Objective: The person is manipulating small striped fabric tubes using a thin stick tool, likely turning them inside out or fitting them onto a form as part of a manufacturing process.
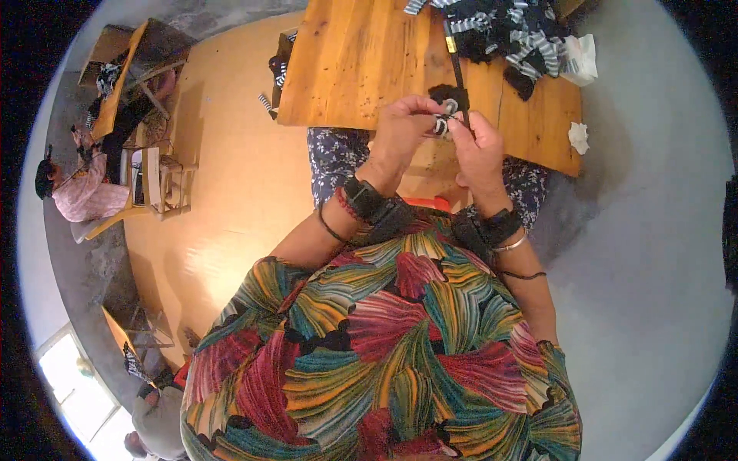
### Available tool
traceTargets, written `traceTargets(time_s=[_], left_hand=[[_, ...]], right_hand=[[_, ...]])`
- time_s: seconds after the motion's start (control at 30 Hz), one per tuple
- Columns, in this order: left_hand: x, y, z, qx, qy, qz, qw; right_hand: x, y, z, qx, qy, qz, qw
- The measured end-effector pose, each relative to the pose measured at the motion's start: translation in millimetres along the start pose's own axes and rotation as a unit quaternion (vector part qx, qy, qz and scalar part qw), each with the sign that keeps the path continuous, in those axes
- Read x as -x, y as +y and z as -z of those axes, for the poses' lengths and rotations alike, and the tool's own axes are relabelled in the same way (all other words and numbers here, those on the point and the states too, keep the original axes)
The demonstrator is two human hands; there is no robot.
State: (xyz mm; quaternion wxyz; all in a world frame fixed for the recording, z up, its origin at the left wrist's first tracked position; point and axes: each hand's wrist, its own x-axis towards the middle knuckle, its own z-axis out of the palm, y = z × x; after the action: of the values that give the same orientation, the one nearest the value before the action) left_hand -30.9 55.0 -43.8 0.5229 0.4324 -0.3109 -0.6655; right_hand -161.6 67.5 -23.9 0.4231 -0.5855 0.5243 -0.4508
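Note:
Both hands meet over the near edge of the wooden table. Between them is a small black-and-white striped fabric piece [442, 124], bunched up. My left hand [403, 132] pinches it from the left with thumb and fingertips. From the other side my right hand [478, 150] grips it, its fingers curled. Fuzzy black material [448, 94] shows just beyond the fingertips; whether it belongs to the striped piece I cannot tell. A thin black strip with a yellow mark [452, 50] runs across the table towards my right hand.
Striped and fluffy black pieces [515, 34] lie heaped on the far right of the table [361, 61], beside a white plastic bag [580, 60]. Crumpled white material [578, 138] sits at the right edge. Two people [92, 188] are at the left, one seated by another table.

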Motion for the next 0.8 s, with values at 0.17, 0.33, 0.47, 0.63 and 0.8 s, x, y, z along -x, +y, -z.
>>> traceTargets(time_s=[0.17,0.33,0.47,0.63,0.8], left_hand=[[-9,2,9,0.099,-0.059,0.004,0.993],[-13,-2,10,0.180,-0.074,0.061,0.979],[-11,-1,5,0.231,-0.023,0.114,0.966],[-3,-7,11,0.151,-0.015,0.072,0.986],[5,9,-13,0.000,0.102,-0.043,0.994]], right_hand=[[-2,1,-1,-0.053,0.005,-0.036,0.998],[-2,4,-8,-0.086,0.017,-0.054,0.995],[-4,6,-9,-0.074,0.030,-0.070,0.994],[-8,6,-7,-0.251,0.035,-0.209,0.945],[-8,12,-5,-0.416,0.021,-0.256,0.872]])
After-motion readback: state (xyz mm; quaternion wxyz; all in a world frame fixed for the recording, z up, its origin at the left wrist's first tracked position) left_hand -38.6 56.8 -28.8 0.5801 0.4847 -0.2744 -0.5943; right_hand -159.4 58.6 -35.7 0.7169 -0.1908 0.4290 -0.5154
